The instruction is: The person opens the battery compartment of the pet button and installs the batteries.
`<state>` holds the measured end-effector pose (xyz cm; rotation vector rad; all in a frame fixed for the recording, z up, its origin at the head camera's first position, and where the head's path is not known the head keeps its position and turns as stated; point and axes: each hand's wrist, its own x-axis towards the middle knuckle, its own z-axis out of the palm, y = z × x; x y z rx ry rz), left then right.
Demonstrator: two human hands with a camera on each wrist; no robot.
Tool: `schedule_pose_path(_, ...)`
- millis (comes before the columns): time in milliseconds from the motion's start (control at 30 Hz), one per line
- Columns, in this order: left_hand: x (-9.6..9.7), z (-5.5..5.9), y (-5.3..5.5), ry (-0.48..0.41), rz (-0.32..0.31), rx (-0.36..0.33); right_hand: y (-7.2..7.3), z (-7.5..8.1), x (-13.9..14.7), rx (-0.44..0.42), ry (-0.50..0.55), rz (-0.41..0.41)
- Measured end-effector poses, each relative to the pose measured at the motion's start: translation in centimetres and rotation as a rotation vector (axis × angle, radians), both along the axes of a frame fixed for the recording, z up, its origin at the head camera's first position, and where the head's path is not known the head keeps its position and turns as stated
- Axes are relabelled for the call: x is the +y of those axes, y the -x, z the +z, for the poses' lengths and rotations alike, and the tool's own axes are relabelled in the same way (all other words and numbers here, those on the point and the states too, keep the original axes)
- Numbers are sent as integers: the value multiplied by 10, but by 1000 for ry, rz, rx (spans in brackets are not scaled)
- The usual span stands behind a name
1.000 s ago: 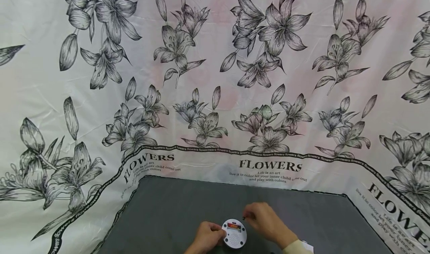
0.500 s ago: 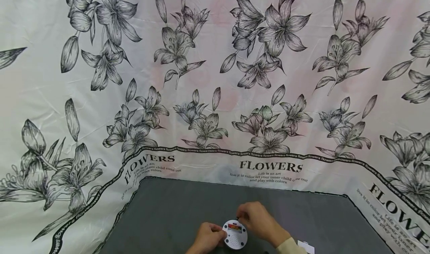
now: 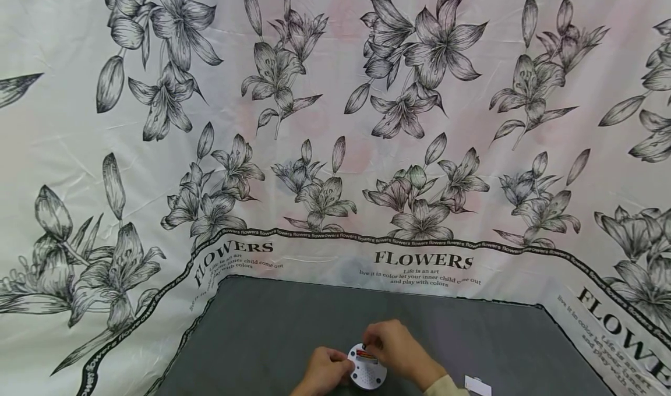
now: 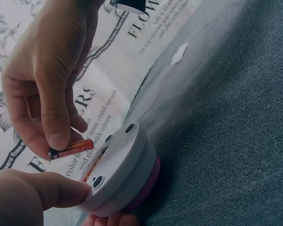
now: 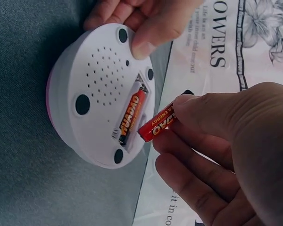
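Observation:
A round white device (image 5: 99,84) lies with its underside towards me, showing speaker holes, dark rubber feet and an open battery compartment; a pink part shows at its far side. One red battery (image 5: 133,111) sits in that compartment. My left hand (image 3: 326,370) grips the device's rim, thumb on the underside and fingers behind. Between thumb and fingertips my right hand (image 3: 399,349) pinches a second red battery (image 5: 165,121), tilted just beside the compartment. In the left wrist view this held battery (image 4: 71,150) hangs apart from the device, above the compartment side.
A dark grey cloth-covered table (image 3: 293,314) lies beneath the hands. To the right of the right forearm is a small white flat piece (image 3: 477,385). A white curtain (image 3: 335,250) printed with flowers and lettering stands behind and along the table's sides.
My right hand has moved left with the battery, from beside the device to over its compartment edge. The left hand and the device have barely moved. More of the white piece now shows.

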<state>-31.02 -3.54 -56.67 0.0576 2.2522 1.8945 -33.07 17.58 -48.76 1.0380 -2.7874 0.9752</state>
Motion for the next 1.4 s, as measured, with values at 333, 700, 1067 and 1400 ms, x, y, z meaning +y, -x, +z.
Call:
schedule_pose_path(333, -1, 1, -1, 12, 8, -10, 4, -16, -6, 30, 33, 23)
schedule_pose_path(700, 0, 4, 0, 20, 20, -49, 5, -30, -8, 100, -42, -3)
schedule_pose_path(1067, 2, 3, -3, -19, 21, 7, 0, -33, -8, 126, -94, 13)
schedule_pose_path(1400, 1, 1, -3, -40, 28, 19, -5, -37, -1, 227, -52, -60)
